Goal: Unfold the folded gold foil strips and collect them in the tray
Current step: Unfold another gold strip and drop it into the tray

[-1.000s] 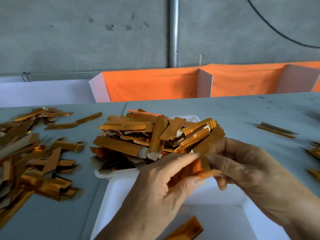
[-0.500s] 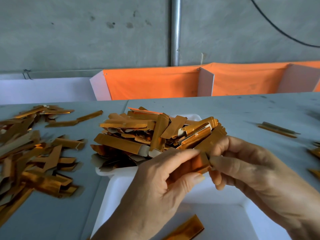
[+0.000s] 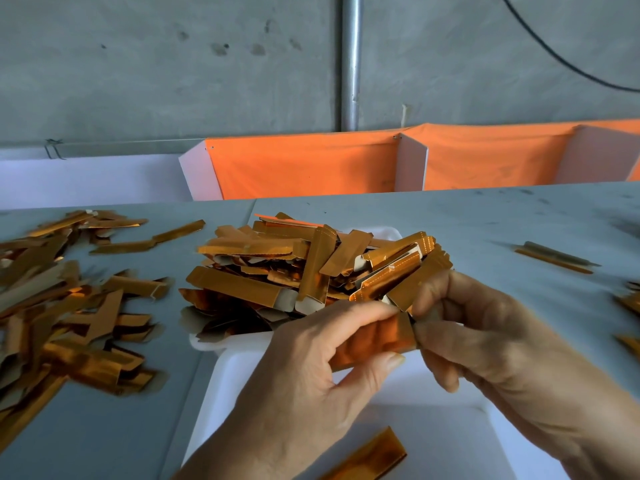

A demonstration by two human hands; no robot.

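Observation:
My left hand (image 3: 304,386) and my right hand (image 3: 491,344) meet over the near white tray (image 3: 228,382). Together they pinch one gold foil strip (image 3: 374,341): the left thumb and forefinger hold its left part, the right fingertips pinch its right end. Most of the strip is hidden between the fingers. A single gold strip (image 3: 367,455) lies inside the near tray. Just behind the hands, a second white tray (image 3: 391,233) is heaped with several gold strips (image 3: 298,268).
A loose pile of gold strips (image 3: 59,306) covers the grey table on the left. A few strips (image 3: 554,258) lie at the right, more at the right edge. Orange-lined white dividers (image 3: 412,164) and a concrete wall stand behind the table.
The hands have stayed close together on the strip. The right fingertips have closed in on its right end, and less of the strip shows past the left thumb.

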